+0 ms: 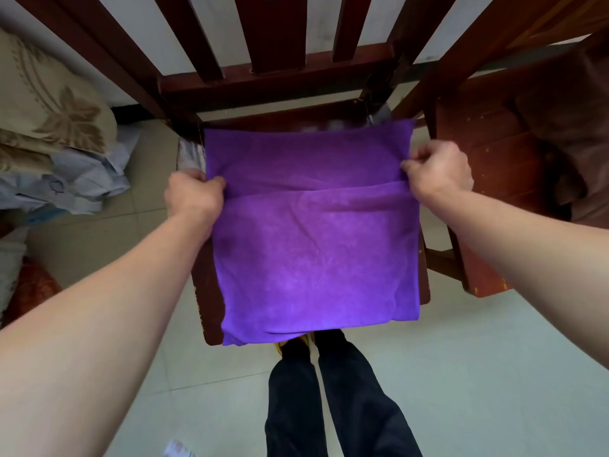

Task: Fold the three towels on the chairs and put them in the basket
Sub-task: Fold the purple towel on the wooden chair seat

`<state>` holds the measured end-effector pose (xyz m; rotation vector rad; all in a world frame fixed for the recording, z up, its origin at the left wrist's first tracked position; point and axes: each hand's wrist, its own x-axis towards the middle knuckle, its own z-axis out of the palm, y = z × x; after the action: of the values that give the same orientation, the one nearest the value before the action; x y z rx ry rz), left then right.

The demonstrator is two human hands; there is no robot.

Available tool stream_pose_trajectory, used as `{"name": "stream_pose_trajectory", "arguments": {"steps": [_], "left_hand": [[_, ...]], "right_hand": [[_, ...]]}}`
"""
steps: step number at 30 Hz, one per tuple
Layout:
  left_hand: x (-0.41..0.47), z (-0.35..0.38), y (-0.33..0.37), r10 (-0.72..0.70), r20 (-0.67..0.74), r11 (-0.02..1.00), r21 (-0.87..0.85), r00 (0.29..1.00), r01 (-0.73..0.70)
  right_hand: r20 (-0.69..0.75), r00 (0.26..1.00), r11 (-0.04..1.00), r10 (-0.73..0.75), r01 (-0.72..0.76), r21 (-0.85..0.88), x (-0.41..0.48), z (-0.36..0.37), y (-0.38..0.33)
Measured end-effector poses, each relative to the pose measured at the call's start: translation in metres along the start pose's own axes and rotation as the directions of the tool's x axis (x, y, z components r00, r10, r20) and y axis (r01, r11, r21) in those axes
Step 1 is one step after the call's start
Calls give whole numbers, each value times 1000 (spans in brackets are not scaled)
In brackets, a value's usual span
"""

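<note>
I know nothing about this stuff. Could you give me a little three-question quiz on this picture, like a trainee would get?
1. True or false: only one hand holds the purple towel.
2. Where do the left hand and right hand grip it? A) the corners nearest the legs B) its left and right sides, midway up C) its middle
3. Fill in: the towel lies on the seat of a wooden ____.

Key: 1 false; 2 B; 3 chair.
</note>
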<state>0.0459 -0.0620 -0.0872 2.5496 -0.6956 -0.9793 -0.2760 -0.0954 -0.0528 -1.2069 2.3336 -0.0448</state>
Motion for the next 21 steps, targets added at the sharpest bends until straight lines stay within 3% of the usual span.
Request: {"name": "stream_pose_trajectory", "arguments": {"steps": [5,9,11,15,18,21], "left_hand": [[26,-9,10,-34,-73,993,-114,997,26],[-10,-12,-14,-74,-132,993,-102,988,61],[-49,-8,-35,-82,-93,995,-62,992,76],[-97,9,-94,-108,121,994,33,987,104],[-117,11,-124,-165,133,978,150,977,145],[-123,4,-137,-189,151,969,189,970,160]], "right_hand": [[-42,995,985,-92,97,144,21,4,-33],[-8,1000,977,-8,10,215,-3,9,-18],[28,997,977,68,-72,199,-28,15,6],[120,970,963,211,-227,145,-69,24,66],[208,932,943,298,-321,83,-91,24,101],[283,909,947,307,-321,5,-104,25,117]]}}
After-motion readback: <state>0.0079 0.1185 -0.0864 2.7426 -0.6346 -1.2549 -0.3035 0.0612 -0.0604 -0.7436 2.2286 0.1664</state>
